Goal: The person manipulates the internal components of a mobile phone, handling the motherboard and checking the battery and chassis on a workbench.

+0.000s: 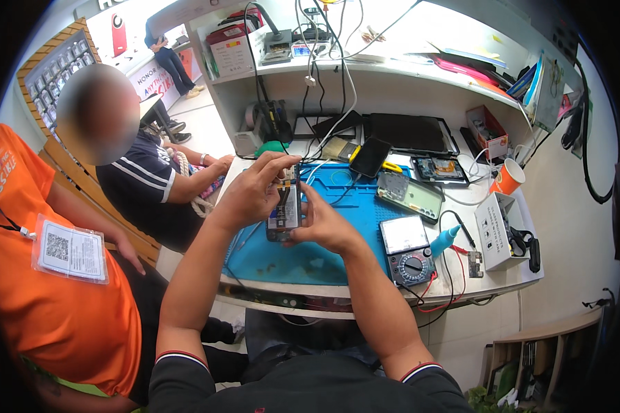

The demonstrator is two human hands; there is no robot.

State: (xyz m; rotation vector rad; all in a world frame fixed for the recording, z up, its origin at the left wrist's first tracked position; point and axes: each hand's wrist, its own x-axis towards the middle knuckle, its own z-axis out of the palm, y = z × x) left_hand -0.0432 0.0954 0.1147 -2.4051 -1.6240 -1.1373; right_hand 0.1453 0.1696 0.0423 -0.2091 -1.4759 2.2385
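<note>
Opened smartphone point(284, 212), back cover off, circuitry and probably a battery exposed, held upright above blue mat

At frame centre, the opened black phone with bare circuitry point(284, 210) shows dull metal and glossy plastic. Beneath it lies a matt blue rubbery work mat point(303, 258) on the smooth white laminate tabletop point(510, 279). Right of centre, the grey plastic multimeter point(408, 251) looks satin; the orange paper cup point(507, 177) is matt.
</note>
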